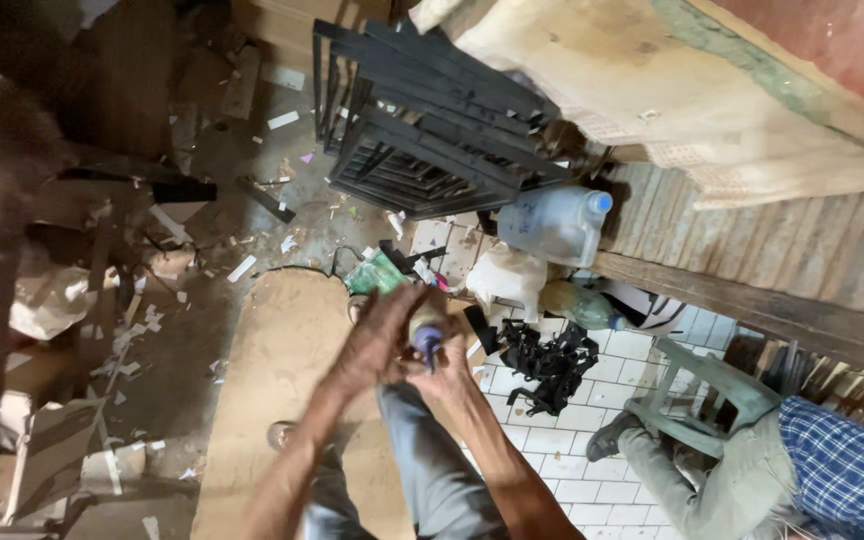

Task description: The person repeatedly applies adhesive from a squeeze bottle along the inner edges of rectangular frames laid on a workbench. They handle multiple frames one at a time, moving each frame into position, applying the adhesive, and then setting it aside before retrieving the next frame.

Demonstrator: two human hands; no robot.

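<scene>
Just below the frame's centre, the left hand [377,345] wraps the small pale plastic bottle [428,328] while the right hand [449,372] pinches its blue cap [426,344]. The bottle looks light, slightly squeezable and perhaps slick, so it is best gripped round the body.

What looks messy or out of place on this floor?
Paper scraps litter the dirt floor at left. A black rack lies tipped on its side. Black offcuts are heaped on the tiles. Both hands grip a small bottle.
</scene>
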